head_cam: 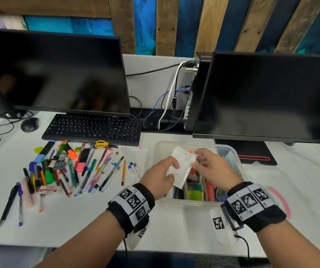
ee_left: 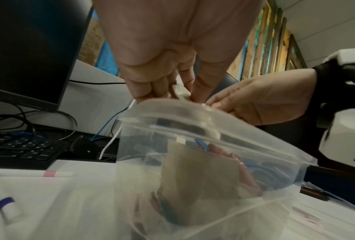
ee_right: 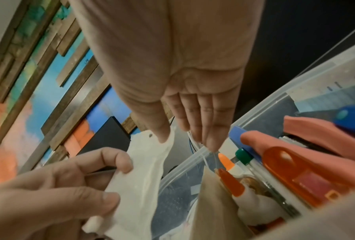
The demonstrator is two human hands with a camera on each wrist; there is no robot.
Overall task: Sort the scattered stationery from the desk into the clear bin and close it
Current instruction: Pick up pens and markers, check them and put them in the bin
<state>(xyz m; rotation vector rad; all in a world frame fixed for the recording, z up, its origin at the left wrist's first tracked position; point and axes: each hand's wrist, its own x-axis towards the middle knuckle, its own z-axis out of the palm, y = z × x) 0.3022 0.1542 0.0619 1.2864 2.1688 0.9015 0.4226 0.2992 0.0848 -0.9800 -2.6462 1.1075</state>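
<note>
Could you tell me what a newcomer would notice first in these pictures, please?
Probably the two hands meeting over the clear bin: the left hand and right hand both pinch a white packet above its open top. Next, the colourful heap of pens and markers on the desk left of the bin, before the keyboard.

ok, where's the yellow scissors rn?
Head view: yellow scissors lie on the desk's left side, at the pen pile's far edge, just before the keyboard.

Red print on the eraser box (head_cam: 47,189) in the pile looks like "ERASER"; nothing else is readable.
</note>
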